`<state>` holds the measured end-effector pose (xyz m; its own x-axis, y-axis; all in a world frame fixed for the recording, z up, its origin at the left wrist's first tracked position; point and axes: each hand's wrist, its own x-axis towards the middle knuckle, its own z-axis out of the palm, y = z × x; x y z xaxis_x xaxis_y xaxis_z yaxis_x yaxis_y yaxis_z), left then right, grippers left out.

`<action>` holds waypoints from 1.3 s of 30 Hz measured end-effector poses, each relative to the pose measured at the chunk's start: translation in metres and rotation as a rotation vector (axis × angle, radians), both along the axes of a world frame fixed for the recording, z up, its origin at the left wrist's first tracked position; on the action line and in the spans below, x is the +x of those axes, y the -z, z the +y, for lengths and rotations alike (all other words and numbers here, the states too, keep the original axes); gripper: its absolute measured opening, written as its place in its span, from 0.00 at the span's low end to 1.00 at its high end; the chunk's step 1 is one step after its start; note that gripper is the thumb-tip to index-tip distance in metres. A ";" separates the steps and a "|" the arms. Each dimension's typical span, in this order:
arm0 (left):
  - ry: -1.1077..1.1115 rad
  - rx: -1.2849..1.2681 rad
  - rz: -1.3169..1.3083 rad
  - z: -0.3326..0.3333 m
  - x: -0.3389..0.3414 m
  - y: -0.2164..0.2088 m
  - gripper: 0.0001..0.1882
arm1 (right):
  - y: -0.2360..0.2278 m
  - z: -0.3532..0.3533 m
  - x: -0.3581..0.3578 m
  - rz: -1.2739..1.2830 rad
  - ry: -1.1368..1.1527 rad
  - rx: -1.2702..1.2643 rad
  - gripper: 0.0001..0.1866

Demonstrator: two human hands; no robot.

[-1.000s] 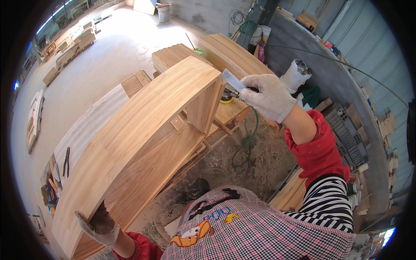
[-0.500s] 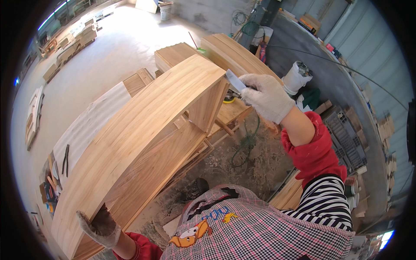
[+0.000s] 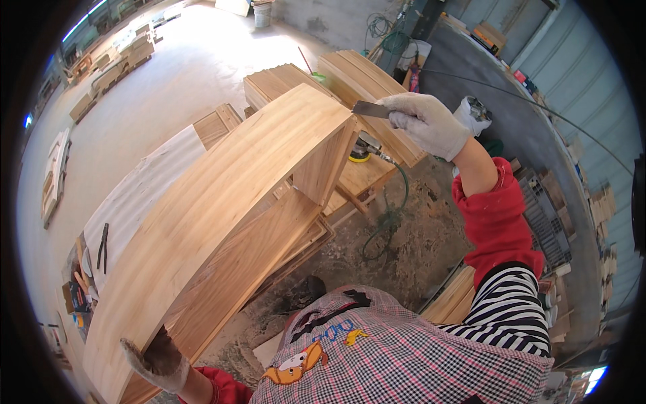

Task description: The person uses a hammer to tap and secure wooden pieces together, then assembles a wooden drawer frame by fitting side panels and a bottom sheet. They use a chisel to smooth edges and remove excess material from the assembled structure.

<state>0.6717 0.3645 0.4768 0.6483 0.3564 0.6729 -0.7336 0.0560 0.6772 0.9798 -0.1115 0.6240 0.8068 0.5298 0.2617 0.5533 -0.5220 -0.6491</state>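
Observation:
A large pale wooden cabinet frame (image 3: pixel 222 182) stretches from lower left to upper middle, its open side facing me. At its near end my left hand (image 3: pixel 161 363), in a worn white work glove, grips the panel's edge, thumb outside and fingers partly hidden inside the opening. My right hand (image 3: pixel 427 124), gloved too, is closed round a flat metal scraper (image 3: pixel 370 110). The scraper's tip is at the far corner of the cabinet frame; its handle end is hidden in the glove.
Behind the far corner, a sander (image 3: pixel 367 145) with a green hose (image 3: pixel 406 188) sits on a wooden bench (image 3: pixel 363 176). More wooden pieces (image 3: pixel 363 74) stand beyond. Black pliers (image 3: pixel 102 248) lie on white sheeting (image 3: pixel 145 185) at left. A white bucket (image 3: pixel 472 116) stands at right.
My right hand has moved slightly up and right, and the scraper has turned from slanting to nearly level, its face now dark. My left hand keeps its grip. The sander has come into clearer view.

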 end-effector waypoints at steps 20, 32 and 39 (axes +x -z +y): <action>-0.357 0.128 0.097 0.003 -0.015 0.020 0.25 | -0.009 0.002 0.043 -0.546 -0.154 -0.379 0.10; 0.098 -0.420 0.257 -0.042 -0.033 -0.005 0.30 | -0.043 0.064 -0.006 -0.106 -0.757 -0.137 0.11; -0.119 0.524 0.741 -0.122 0.007 -0.029 0.16 | 0.090 0.193 -0.122 0.329 -0.974 -0.189 0.13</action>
<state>0.6791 0.2427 0.5057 0.9572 0.2147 0.1940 -0.0828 -0.4392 0.8946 0.8578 0.0813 0.5339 0.0248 0.9985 -0.0481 0.6001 -0.0534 -0.7981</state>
